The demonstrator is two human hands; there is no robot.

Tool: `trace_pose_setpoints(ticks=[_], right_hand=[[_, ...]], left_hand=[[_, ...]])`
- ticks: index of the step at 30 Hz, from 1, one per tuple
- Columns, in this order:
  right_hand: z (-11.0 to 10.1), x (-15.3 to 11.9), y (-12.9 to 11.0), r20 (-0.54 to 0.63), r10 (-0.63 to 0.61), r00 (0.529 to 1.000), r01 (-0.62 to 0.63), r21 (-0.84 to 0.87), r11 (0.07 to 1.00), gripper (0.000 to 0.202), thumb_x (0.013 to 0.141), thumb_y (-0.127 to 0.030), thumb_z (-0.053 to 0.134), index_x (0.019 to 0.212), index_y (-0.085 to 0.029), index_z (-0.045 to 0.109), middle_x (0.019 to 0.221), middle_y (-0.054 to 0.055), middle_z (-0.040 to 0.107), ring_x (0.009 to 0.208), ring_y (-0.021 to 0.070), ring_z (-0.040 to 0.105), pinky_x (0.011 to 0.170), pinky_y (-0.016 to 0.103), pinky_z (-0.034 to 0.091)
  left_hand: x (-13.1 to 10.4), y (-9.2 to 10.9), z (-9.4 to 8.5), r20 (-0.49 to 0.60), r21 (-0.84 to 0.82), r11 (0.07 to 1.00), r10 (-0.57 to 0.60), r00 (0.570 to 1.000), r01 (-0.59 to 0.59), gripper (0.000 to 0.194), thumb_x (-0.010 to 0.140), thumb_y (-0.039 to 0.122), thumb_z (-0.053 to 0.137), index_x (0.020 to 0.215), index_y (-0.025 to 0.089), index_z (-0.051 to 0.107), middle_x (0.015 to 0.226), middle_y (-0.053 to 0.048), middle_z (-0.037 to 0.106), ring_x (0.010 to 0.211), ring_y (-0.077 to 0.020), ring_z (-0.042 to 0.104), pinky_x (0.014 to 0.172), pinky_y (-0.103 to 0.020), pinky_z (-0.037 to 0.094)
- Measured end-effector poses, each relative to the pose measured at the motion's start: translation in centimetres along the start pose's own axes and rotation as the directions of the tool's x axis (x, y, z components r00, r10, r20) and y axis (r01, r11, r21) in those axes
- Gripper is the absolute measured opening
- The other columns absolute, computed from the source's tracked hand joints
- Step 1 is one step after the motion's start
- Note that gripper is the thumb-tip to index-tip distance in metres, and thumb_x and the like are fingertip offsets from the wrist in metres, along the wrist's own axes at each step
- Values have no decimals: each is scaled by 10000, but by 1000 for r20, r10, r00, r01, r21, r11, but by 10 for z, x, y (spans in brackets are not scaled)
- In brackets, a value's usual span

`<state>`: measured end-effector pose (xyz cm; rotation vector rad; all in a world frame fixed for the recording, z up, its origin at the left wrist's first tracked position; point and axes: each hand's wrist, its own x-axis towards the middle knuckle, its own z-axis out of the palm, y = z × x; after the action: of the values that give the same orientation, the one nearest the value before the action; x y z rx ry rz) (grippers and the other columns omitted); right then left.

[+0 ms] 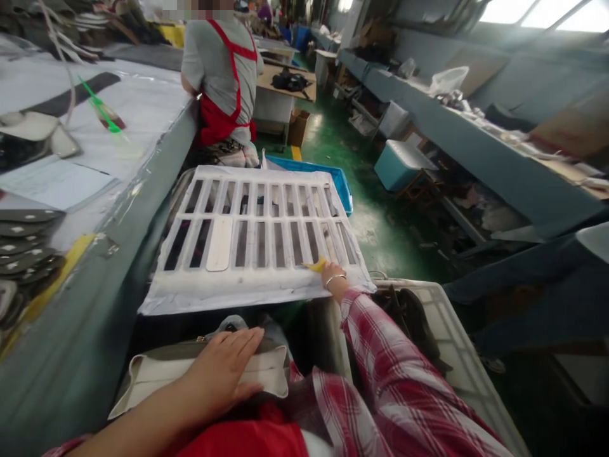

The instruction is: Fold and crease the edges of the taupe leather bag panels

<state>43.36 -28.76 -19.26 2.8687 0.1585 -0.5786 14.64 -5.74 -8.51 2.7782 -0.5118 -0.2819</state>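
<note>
My right hand (333,277), with a bracelet at the wrist, is closed on a small yellow pointed piece (314,264) at the near right part of a white slotted rack (280,279). The exact kind of the yellow piece does not show. One pale rounded strip (219,244) lies across a slot in the rack's near row, left of the middle. My left hand (233,365) rests with fingers stretched out on a cream-coloured piece with folded edges (159,379), which lies over grey-green material close to my body.
A work table (162,143) runs along the left, bearing a green-tipped bottle (107,120), paper (57,181) and stacked dark pieces (28,244). Ahead sits a co-worker (223,76). A blue crate (340,184) stands behind the rack; a pale crate (469,355) is at right.
</note>
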Motion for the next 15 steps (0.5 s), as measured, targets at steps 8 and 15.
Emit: trace_pose_setpoints(ticks=[8, 15], right_hand=[[-7, 3, 10, 76, -99, 992, 97, 31, 995, 536, 818, -238, 557, 1296, -162, 325, 1217, 122, 434, 1075, 254, 460, 866, 464, 412], [-22, 5, 20, 4, -123, 992, 120, 174, 977, 268, 856, -274, 511, 1082, -131, 521, 1025, 66, 560, 883, 168, 562, 770, 368, 478]], left_hand=[[20, 2, -26, 235, -228, 972, 1, 972, 54, 718, 719, 518, 523, 1332, 195, 335, 1342, -89, 419, 1181, -271, 428, 973, -400, 337], [34, -2, -30, 303, -393, 914, 30, 952, 97, 652, 729, 522, 512, 1308, 253, 379, 1298, -53, 478, 1149, -250, 471, 968, -383, 352]])
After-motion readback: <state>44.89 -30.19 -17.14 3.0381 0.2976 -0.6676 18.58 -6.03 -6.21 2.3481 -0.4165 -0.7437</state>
